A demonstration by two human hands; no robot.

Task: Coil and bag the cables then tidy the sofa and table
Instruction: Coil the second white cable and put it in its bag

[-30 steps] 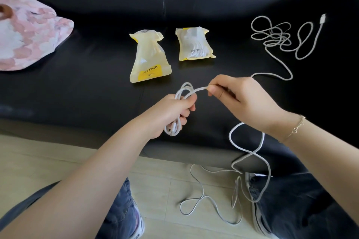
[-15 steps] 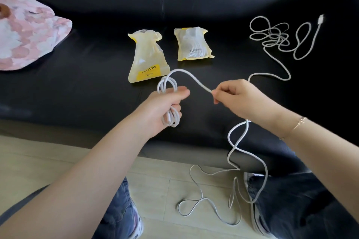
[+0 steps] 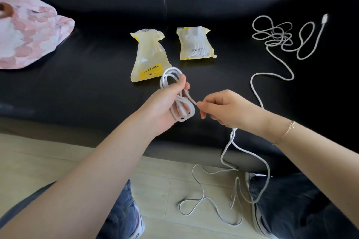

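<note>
My left hand (image 3: 165, 105) grips a small coil of white cable (image 3: 179, 110) above the black sofa seat (image 3: 81, 87). Just right of the coil, my right hand (image 3: 223, 109) pinches the same cable, and the loose length (image 3: 227, 153) hangs from it down to the floor in loops. A second white cable (image 3: 275, 35) lies tangled on the seat at the right, its plug at the far end. Two yellow plastic bags lie ahead: an empty-looking one (image 3: 149, 56) and a filled one (image 3: 195, 43).
A pink patterned cushion (image 3: 25, 33) rests on the sofa at the left. My knees in blue jeans (image 3: 291, 205) and shoes are at the bottom, over a pale wooden floor (image 3: 58, 157).
My right hand has brought the cable down and in to the coil, adding another loop. My left hand has turned the coil upright and raised it a little.
</note>
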